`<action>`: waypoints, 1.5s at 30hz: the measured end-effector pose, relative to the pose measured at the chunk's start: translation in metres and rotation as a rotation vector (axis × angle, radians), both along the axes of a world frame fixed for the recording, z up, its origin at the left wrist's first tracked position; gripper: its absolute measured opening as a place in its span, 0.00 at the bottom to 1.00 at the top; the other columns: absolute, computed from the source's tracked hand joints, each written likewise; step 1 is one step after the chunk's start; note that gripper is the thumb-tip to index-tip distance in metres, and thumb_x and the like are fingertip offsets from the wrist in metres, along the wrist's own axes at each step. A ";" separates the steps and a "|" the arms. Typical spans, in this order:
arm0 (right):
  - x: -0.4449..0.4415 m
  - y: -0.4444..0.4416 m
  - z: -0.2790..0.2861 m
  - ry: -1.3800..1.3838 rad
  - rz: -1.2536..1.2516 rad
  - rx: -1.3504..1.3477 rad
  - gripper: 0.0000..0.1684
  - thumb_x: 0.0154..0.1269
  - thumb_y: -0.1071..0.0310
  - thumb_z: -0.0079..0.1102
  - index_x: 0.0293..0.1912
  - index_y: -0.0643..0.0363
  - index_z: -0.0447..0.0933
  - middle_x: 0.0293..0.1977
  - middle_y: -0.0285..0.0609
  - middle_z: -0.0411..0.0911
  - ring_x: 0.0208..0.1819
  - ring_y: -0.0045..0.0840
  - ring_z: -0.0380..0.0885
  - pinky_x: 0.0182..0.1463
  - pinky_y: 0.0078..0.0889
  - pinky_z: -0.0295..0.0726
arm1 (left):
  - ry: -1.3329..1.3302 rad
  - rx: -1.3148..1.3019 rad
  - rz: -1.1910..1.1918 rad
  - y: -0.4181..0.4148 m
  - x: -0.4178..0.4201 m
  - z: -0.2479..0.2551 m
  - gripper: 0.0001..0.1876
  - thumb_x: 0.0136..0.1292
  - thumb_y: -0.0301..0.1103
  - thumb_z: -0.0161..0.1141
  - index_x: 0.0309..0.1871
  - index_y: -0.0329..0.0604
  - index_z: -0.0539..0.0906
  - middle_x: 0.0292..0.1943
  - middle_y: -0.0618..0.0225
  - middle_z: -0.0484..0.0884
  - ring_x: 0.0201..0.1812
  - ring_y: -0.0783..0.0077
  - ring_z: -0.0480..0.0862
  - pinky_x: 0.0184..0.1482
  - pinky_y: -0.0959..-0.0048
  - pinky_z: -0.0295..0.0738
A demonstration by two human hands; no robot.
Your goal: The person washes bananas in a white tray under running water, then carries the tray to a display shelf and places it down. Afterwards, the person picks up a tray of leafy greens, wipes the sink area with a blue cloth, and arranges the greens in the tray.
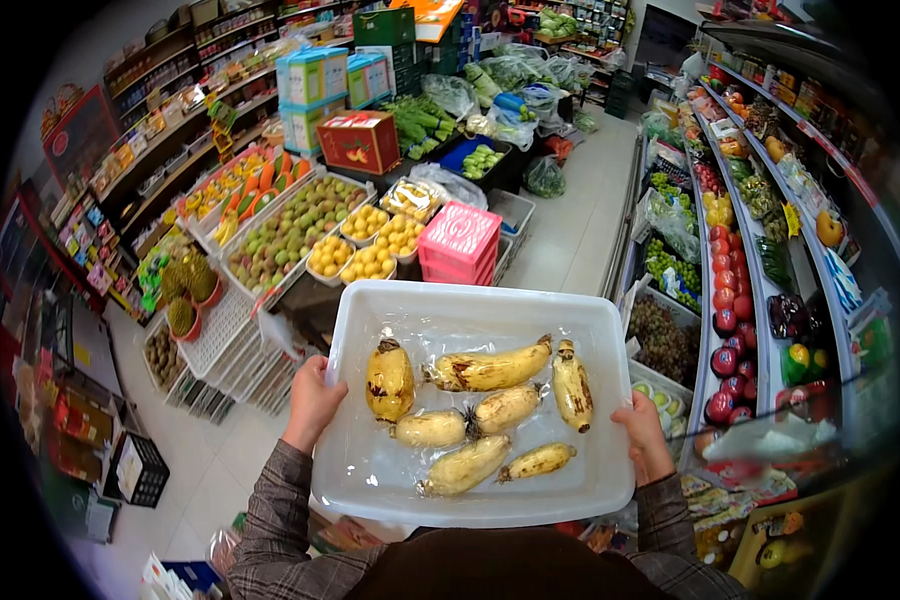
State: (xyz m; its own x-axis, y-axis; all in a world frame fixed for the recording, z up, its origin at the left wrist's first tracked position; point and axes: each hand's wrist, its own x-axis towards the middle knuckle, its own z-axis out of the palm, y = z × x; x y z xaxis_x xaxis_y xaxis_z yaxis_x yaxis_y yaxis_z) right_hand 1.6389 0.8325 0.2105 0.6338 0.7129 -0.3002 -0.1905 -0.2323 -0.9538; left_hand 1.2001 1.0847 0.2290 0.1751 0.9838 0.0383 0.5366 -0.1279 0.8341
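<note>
A white plastic tub (478, 509) is held up in front of me, roughly level. My left hand (315, 403) grips its left rim, thumb on top, and my right hand (643, 435) grips the right rim. Inside, several yellowish lotus root segments (489, 370) with brown marks lie apart or end to end in what looks like shallow water. Two of them, the short pale pieces (430, 429) near the middle, meet at a dark joint. The fingers beneath the rim are mostly hidden on both sides.
Beyond the tub stand a pink plastic crate (461, 232), baskets of yellow fruit (367, 264) and a large crate of green-red fruit (292, 232). Refrigerated shelves with apples (722, 364) run along the right. Stacked white crates (229, 356) and durians (187, 285) are at the left. Tiled floor (570, 247) shows ahead.
</note>
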 end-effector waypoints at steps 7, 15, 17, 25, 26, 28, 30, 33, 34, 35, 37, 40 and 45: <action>0.085 0.124 -0.027 -0.094 -0.140 -0.005 0.20 0.47 0.85 0.54 0.43 0.67 0.77 0.37 0.40 0.81 0.36 0.23 0.80 0.43 0.27 0.78 | 0.085 0.054 -0.070 0.166 0.107 0.002 0.12 0.48 0.23 0.64 0.37 0.33 0.79 0.30 0.64 0.82 0.31 0.73 0.81 0.37 0.73 0.76; 0.210 0.240 -0.048 -0.127 -0.205 -0.170 0.20 0.44 0.83 0.54 0.43 0.66 0.76 0.35 0.39 0.79 0.37 0.26 0.78 0.44 0.30 0.77 | 0.167 0.090 -0.152 0.315 0.252 -0.023 0.16 0.46 0.30 0.65 0.38 0.31 0.79 0.30 0.51 0.83 0.34 0.55 0.84 0.38 0.64 0.77; 0.250 0.268 -0.049 -0.124 -0.246 -0.151 0.21 0.45 0.83 0.53 0.44 0.66 0.76 0.36 0.40 0.80 0.37 0.26 0.79 0.45 0.30 0.77 | 0.157 0.127 -0.175 0.359 0.301 -0.034 0.16 0.46 0.30 0.65 0.38 0.31 0.79 0.31 0.49 0.83 0.36 0.50 0.84 0.40 0.61 0.77; 0.425 0.341 -0.060 -0.144 -0.376 -0.140 0.25 0.44 0.82 0.51 0.47 0.65 0.77 0.39 0.41 0.82 0.37 0.29 0.81 0.44 0.31 0.79 | 0.035 0.119 -0.309 0.500 0.524 -0.055 0.16 0.46 0.31 0.65 0.39 0.33 0.80 0.34 0.46 0.83 0.39 0.45 0.83 0.43 0.57 0.77; 0.449 0.350 -0.060 -0.133 -0.382 -0.138 0.25 0.44 0.82 0.52 0.47 0.65 0.77 0.39 0.41 0.82 0.37 0.29 0.81 0.44 0.31 0.79 | 0.011 0.101 -0.311 0.515 0.550 -0.055 0.16 0.46 0.31 0.64 0.39 0.34 0.81 0.35 0.46 0.83 0.40 0.45 0.83 0.43 0.57 0.77; 0.487 0.386 -0.054 -0.091 -0.392 -0.090 0.26 0.44 0.81 0.52 0.48 0.65 0.77 0.38 0.41 0.82 0.36 0.29 0.81 0.42 0.31 0.79 | 0.000 0.096 -0.317 0.549 0.598 -0.055 0.15 0.46 0.31 0.64 0.38 0.34 0.81 0.35 0.46 0.83 0.40 0.44 0.83 0.43 0.57 0.77; 0.530 0.420 -0.053 -0.088 -0.385 -0.105 0.25 0.44 0.81 0.52 0.47 0.65 0.77 0.38 0.40 0.82 0.36 0.29 0.81 0.42 0.31 0.79 | 0.026 0.090 -0.297 0.579 0.646 -0.062 0.15 0.46 0.30 0.66 0.38 0.34 0.81 0.33 0.48 0.83 0.37 0.49 0.83 0.40 0.59 0.77; 0.595 0.464 -0.062 -0.172 -0.340 -0.189 0.25 0.44 0.82 0.52 0.47 0.64 0.77 0.37 0.40 0.82 0.34 0.27 0.81 0.42 0.30 0.79 | 0.021 0.140 -0.273 0.627 0.709 -0.076 0.14 0.46 0.30 0.66 0.37 0.33 0.81 0.33 0.48 0.83 0.36 0.49 0.84 0.39 0.59 0.77; 0.625 0.481 -0.071 -0.184 -0.346 -0.180 0.25 0.44 0.82 0.52 0.48 0.64 0.77 0.37 0.40 0.82 0.34 0.27 0.81 0.42 0.29 0.79 | 0.015 0.142 -0.279 0.643 0.735 -0.069 0.14 0.47 0.30 0.66 0.37 0.33 0.80 0.32 0.49 0.83 0.36 0.50 0.84 0.39 0.60 0.77; 0.656 0.495 -0.076 -0.197 -0.352 -0.169 0.26 0.44 0.82 0.52 0.48 0.64 0.77 0.37 0.40 0.82 0.34 0.27 0.81 0.42 0.29 0.79 | -0.018 0.142 -0.274 0.648 0.759 -0.077 0.15 0.46 0.32 0.66 0.37 0.33 0.80 0.33 0.46 0.83 0.38 0.45 0.83 0.41 0.57 0.77; 0.699 0.531 -0.076 -0.067 -0.352 -0.103 0.24 0.45 0.83 0.51 0.47 0.64 0.77 0.36 0.38 0.81 0.34 0.26 0.80 0.41 0.29 0.79 | 0.031 0.069 -0.256 0.668 0.794 -0.072 0.14 0.47 0.31 0.65 0.37 0.33 0.80 0.32 0.46 0.82 0.37 0.45 0.83 0.41 0.58 0.77; 0.768 0.581 -0.081 -0.033 -0.328 -0.123 0.23 0.45 0.84 0.51 0.46 0.63 0.77 0.36 0.38 0.81 0.33 0.25 0.80 0.40 0.29 0.79 | 0.040 0.018 -0.224 0.703 0.853 -0.085 0.12 0.49 0.30 0.64 0.36 0.34 0.79 0.30 0.49 0.82 0.35 0.51 0.84 0.39 0.60 0.77; 0.881 0.655 -0.094 0.032 -0.319 -0.137 0.23 0.46 0.84 0.50 0.46 0.63 0.76 0.35 0.39 0.81 0.32 0.26 0.80 0.40 0.30 0.79 | 0.001 0.008 -0.185 0.767 0.961 -0.117 0.12 0.49 0.32 0.63 0.36 0.35 0.79 0.30 0.48 0.82 0.35 0.47 0.83 0.38 0.58 0.77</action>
State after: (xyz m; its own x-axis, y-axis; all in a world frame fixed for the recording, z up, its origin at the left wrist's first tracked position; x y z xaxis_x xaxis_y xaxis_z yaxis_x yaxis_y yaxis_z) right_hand 2.5202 1.4872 0.1166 0.8070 0.4323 -0.4024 -0.3030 -0.2817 -0.9104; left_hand 2.1611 1.8515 0.1120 0.3527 0.9346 0.0462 0.5039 -0.2313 0.8322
